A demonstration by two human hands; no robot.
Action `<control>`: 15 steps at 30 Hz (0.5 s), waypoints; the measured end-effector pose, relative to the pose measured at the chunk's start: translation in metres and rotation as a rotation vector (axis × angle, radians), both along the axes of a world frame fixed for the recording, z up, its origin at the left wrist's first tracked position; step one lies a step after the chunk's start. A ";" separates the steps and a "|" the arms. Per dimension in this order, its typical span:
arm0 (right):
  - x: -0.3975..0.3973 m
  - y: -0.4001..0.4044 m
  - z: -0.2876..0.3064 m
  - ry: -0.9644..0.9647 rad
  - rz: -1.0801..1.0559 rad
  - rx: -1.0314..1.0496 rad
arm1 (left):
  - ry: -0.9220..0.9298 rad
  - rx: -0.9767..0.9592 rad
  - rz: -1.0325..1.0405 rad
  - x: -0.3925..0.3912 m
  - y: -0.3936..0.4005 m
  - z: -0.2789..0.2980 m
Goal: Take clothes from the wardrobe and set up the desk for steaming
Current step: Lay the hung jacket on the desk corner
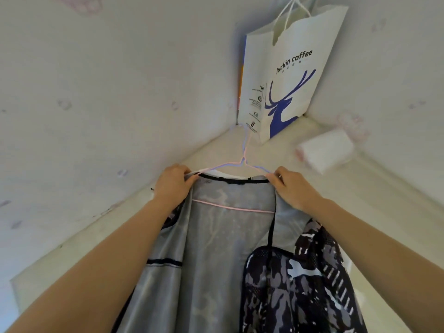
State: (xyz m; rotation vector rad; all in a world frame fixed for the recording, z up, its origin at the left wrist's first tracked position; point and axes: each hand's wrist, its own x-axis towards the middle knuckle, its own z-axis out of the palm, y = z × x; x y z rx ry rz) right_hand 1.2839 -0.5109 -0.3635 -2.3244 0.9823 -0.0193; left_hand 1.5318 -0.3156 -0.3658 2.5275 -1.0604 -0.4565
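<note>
Camouflage jacket point(230, 248) front and centre, hanging open so its pale grey lining faces us, draped on a thin pink hanger point(234, 209). The hanger's hook runs up and away toward the far corner, though what it catches on I cannot tell. Left hand point(174, 183) has its grip pinching the left shoulder of the collar where it meets the hanger arm; right hand point(292, 188) mirrors it, fingers curled and pinching the right shoulder. Both arms reach out from the near edge, so the garment sits between them, lifted in front of a pale ledge point(276, 152).

Out beyond, on that ledge at the far side, stands a white paper bag point(288, 75) with a blue deer and coffee lettering, tucked into the corner. To its right lies a small white folded bundle point(324, 152), soft-looking, well apart from the jacket. Patterned pale walls point(96, 92) close in on both sides.

Progress looks early to me: one garment is in hand, the desk is not in sight, and nothing for steaming shows yet.
</note>
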 end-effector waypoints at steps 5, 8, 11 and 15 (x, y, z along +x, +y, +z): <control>-0.016 0.001 -0.007 0.094 0.026 0.055 | 0.156 -0.181 0.165 -0.020 0.023 0.007; -0.031 0.015 -0.008 0.148 0.078 -0.040 | 0.120 -0.298 0.166 -0.041 0.055 0.010; -0.042 0.030 -0.011 0.163 0.070 -0.143 | 0.022 -0.272 0.167 -0.064 0.088 0.005; -0.049 0.038 -0.017 0.171 0.063 -0.212 | -0.081 -0.139 0.226 -0.082 0.112 -0.001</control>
